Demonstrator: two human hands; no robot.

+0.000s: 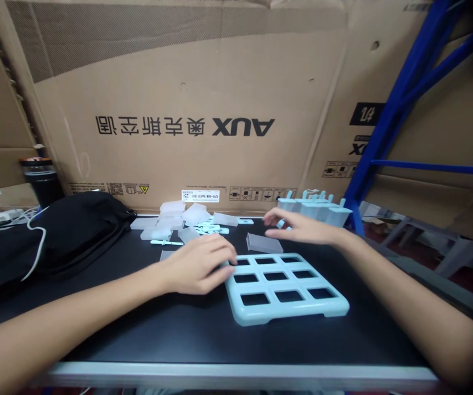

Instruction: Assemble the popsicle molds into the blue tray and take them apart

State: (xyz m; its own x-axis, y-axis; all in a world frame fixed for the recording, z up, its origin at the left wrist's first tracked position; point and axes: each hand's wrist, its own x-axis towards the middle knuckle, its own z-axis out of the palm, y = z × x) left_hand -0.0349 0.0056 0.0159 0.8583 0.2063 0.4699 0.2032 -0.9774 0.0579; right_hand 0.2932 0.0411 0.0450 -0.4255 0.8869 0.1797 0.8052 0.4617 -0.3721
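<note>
A light-blue popsicle mould rack (pixel 290 311) with rows of square openings lies flat on the black tabletop. My left hand (pixel 201 264) is at its far left corner, thumb and curled fingers closed on the edge. Just beyond the rack, a translucent mould cup (pixel 264 243) lies on its side. Above and to the right of that cup is my right hand (pixel 298 226), fingers apart and holding nothing. Behind it stands a group of assembled popsicle moulds (pixel 341 215) with light-blue handles pointing up. Loose translucent cups (pixel 169 220) and light-blue sticks (pixel 209 226) are heaped at the back.
On the left lie a black bag (pixel 84 230) and white cables (pixel 39 241), with a dark bottle (pixel 43 178) behind them. A large cardboard box (pixel 179 82) walls off the back. A blue metal post (pixel 384 131) rises at the right. The table's metal edge (pixel 236 374) runs along the front.
</note>
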